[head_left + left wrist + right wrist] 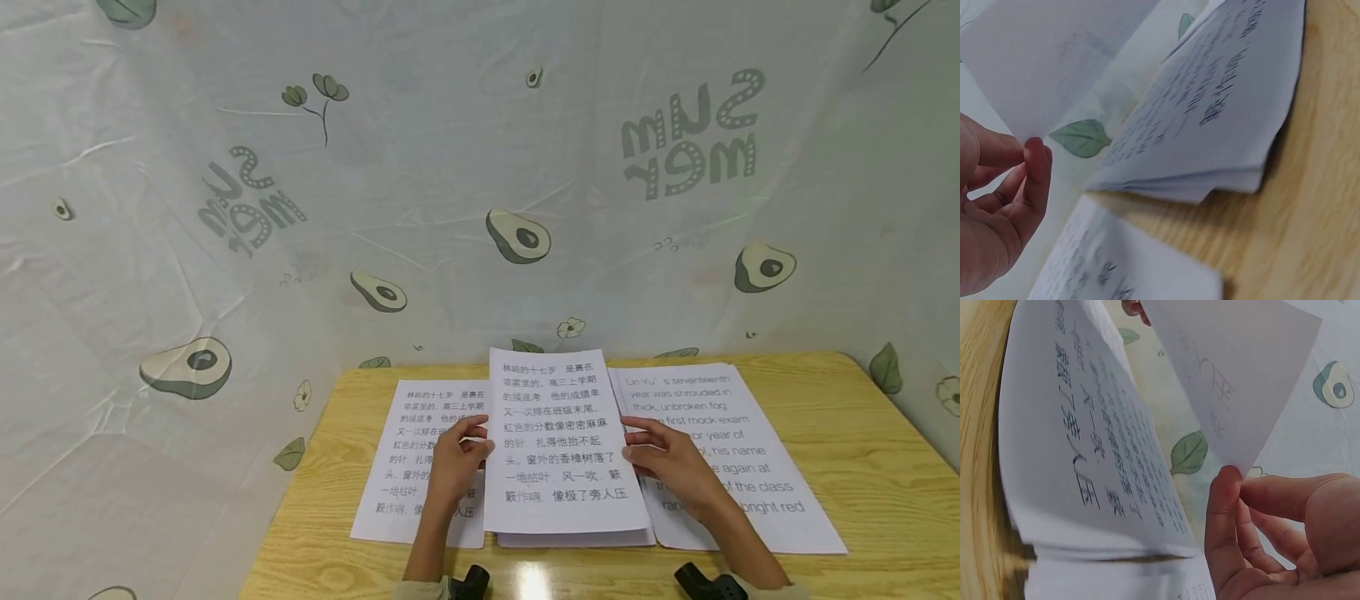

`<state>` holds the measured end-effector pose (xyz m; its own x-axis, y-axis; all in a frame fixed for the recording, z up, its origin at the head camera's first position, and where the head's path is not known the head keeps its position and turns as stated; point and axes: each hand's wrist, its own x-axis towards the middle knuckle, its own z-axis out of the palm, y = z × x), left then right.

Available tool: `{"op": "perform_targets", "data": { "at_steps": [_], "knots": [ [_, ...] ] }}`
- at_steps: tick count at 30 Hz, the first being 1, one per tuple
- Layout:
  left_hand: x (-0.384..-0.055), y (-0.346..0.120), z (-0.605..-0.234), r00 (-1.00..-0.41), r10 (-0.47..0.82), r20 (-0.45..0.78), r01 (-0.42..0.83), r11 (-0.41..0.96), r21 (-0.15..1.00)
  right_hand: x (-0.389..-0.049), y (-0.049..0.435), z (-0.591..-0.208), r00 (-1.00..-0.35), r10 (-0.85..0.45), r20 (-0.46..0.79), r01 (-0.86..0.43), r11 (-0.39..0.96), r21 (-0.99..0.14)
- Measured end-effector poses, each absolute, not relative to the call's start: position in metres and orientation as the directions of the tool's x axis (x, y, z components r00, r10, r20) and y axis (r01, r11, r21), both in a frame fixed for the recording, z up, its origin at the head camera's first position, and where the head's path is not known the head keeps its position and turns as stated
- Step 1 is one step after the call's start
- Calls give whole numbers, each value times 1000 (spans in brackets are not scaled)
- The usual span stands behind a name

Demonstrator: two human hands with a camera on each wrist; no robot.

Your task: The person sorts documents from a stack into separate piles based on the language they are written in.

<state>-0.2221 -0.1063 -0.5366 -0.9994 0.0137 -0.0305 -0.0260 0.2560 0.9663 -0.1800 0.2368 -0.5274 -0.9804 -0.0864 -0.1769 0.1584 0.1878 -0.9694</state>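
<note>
A printed paper sheet [555, 467] with Chinese text is raised above the middle stack of paper [576, 540]. My left hand [456, 462] pinches its left side between thumb and fingers; the left wrist view shows the sheet's pale back [1066, 62] rising from the fingertips. At the opposite side my right hand [675, 467] pinches the sheet, whose corner [1244, 450] sits between thumb and index finger in the right wrist view. Below the raised sheet, the stack's printed top page [1191, 125] shows in the left wrist view, its edges slightly lifted.
Chinese-text paper [375, 508] lies left of the stack, partly behind my left forearm. English-text paper [772, 475] lies on the right, partly covered by my right hand. All rest on a wooden table [885, 500]. Behind it hangs a pale cloth [435, 167] printed with avocados.
</note>
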Motion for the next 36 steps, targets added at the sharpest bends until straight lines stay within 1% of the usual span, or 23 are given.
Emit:
{"op": "perform_targets", "data": {
  "at_steps": [3,11,17,27,36],
  "knots": [
    [-223,-113,-533,-1000,17,-21,-16,264,964,-181,230,-527,-981,-96,-166,148,167,-975],
    [-227,-144,-529,-1000,7,-5,-3,285,959,-189,197,-527,-983,-72,-171,161,125,-979],
    [-227,-172,-530,-999,-39,-21,-33,325,945,-193,165,-534,-984,-71,-162,157,65,-985],
    [-224,-220,-533,-993,-101,-65,-94,320,943,-197,108,-540,-989,-38,-140,137,65,-988],
    [-222,-256,-537,-988,-121,-95,-133,356,925,-197,72,-550,-991,-65,-114,112,38,-993]
  ]
}}
